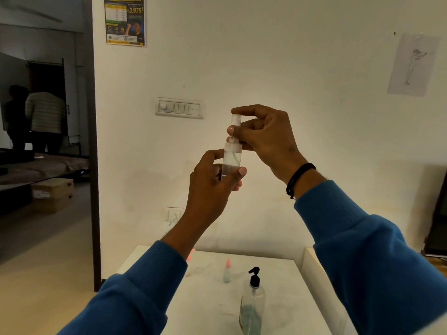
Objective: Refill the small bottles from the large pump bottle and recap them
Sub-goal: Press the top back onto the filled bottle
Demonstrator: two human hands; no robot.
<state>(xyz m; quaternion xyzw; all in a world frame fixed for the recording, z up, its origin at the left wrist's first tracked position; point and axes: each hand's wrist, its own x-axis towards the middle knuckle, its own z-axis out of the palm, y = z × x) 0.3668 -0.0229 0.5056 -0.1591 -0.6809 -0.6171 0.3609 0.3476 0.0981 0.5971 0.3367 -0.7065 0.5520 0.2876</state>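
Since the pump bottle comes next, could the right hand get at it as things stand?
Probably not yet: the right hand pinches the clear cap above the small bottle. The pump bottle itself stands unobstructed below.

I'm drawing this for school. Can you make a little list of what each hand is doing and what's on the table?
left hand: grips the small clear bottle, held upright in the air
right hand: fingers pinch the clear cap at the bottle's top
on white table: large pump bottle with black pump, small pink-capped bottle
sleeves: blue
right wrist: black band
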